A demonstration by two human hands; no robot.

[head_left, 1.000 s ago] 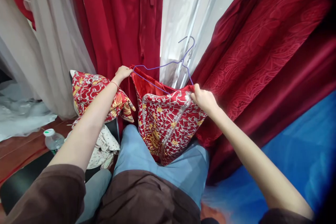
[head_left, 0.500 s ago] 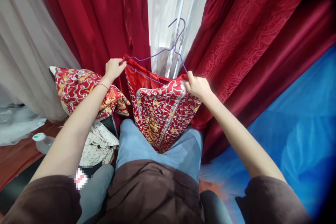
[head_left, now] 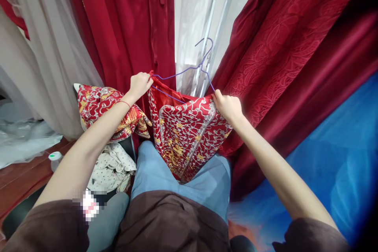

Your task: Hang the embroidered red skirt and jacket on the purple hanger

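Observation:
A red garment embroidered in silver and gold (head_left: 186, 138) hangs over my blue-trousered knee, draped on a thin purple wire hanger (head_left: 189, 71). My left hand (head_left: 140, 84) is closed on the hanger's left end together with the garment's red edge. At the hanger's right end, my right hand (head_left: 226, 106) pinches the embroidered cloth against the wire. The hanger's hook points up in front of a white curtain.
A second embroidered red piece (head_left: 100, 108) lies on a chair at the left, above a white dotted cloth (head_left: 110, 167). Red dresses (head_left: 126, 23) and pale gauze (head_left: 38, 47) hang behind. A plastic bottle (head_left: 54, 159) lies on the wooden floor; blue fabric (head_left: 333, 157) fills the right.
Both hands have stayed gripped on the hanger and garment. The left hand has drawn slightly inward, narrowing the spread of the cloth; the view shifted up and back down.

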